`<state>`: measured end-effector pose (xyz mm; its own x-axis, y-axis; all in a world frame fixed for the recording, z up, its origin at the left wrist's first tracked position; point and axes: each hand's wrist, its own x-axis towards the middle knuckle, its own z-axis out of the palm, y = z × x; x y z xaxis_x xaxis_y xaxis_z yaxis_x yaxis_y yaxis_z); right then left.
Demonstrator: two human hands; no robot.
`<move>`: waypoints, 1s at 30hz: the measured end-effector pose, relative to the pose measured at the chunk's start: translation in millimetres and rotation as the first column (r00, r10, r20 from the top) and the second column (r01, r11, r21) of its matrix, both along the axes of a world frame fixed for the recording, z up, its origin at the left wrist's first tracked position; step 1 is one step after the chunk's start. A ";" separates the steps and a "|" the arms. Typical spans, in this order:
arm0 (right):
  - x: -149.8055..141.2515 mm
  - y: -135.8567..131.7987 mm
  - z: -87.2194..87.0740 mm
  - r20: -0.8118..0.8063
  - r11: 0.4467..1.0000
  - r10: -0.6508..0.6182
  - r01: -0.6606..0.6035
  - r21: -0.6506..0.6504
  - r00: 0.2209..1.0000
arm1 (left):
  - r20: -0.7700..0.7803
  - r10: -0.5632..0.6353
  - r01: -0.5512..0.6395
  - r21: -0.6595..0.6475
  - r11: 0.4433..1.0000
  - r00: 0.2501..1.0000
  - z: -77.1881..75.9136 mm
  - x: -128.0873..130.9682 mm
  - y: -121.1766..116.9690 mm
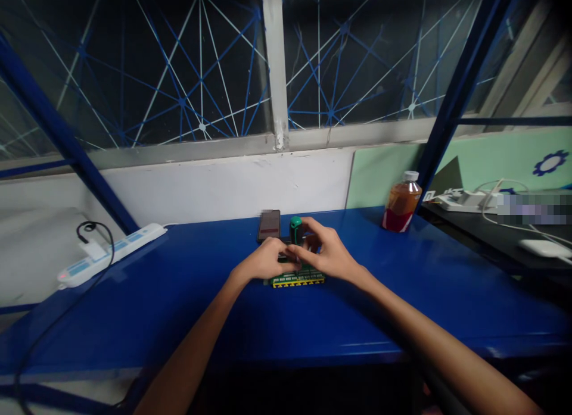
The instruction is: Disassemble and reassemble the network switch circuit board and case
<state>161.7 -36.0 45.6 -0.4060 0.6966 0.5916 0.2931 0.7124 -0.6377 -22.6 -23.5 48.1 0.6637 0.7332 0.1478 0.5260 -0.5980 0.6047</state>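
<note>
A screwdriver (295, 231) with a black and green handle stands upright over a green circuit board (286, 278). My right hand (334, 255) is closed around its handle, thumb and index finger curled about it. Low beside the shaft, my left hand (267, 259) has its thumb and fingers drawn together over the board. What those left fingertips pinch, if anything, is hidden. Along the board's near edge runs a yellow connector strip (298, 283). Both hands cover much of the board, and the screwdriver's tip cannot be made out clearly.
Behind the left hand lies a dark phone (269, 225) on the blue table (187, 296). A bottle of reddish drink (402, 202) stands at the back right. A white power strip (114, 254) with a black cable (80, 302) is at the left.
</note>
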 end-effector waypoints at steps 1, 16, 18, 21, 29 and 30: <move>0.0 -0.3 0.4 0.009 1.000 -0.005 0.005 0.002 1.000 | 0.006 -0.003 0.003 -0.003 1.000 1.000 0.1 0.2 -0.1; -0.4 0.5 -0.7 -0.004 1.000 -0.006 0.006 -0.017 1.000 | 0.044 0.052 -0.053 0.015 0.998 0.998 -0.4 1.2 -0.3; -0.4 0.9 -1.1 -0.013 1.000 -0.003 0.003 -0.019 1.000 | 0.044 0.072 -0.072 0.010 0.997 0.996 -1.1 1.1 0.5; -0.4 1.4 -1.6 -0.023 1.000 -0.002 0.001 -0.012 1.000 | 0.031 0.074 -0.074 0.003 0.997 0.997 -2.4 0.6 2.1; 0.2 1.1 -1.4 -0.012 1.000 0.001 -0.001 0.017 1.000 | 0.010 0.026 -0.026 0.041 0.999 1.000 -2.6 0.9 2.6; 0.2 1.4 -1.7 -0.012 1.000 -0.002 0.002 0.012 1.000 | 0.012 0.038 -0.038 0.044 0.998 0.999 -3.0 0.7 2.8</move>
<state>161.9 -34.6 44.0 -0.3974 0.6903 0.6046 0.2865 0.7192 -0.6330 -21.9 -20.8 45.1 0.6337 0.7504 0.1880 0.5421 -0.6041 0.5841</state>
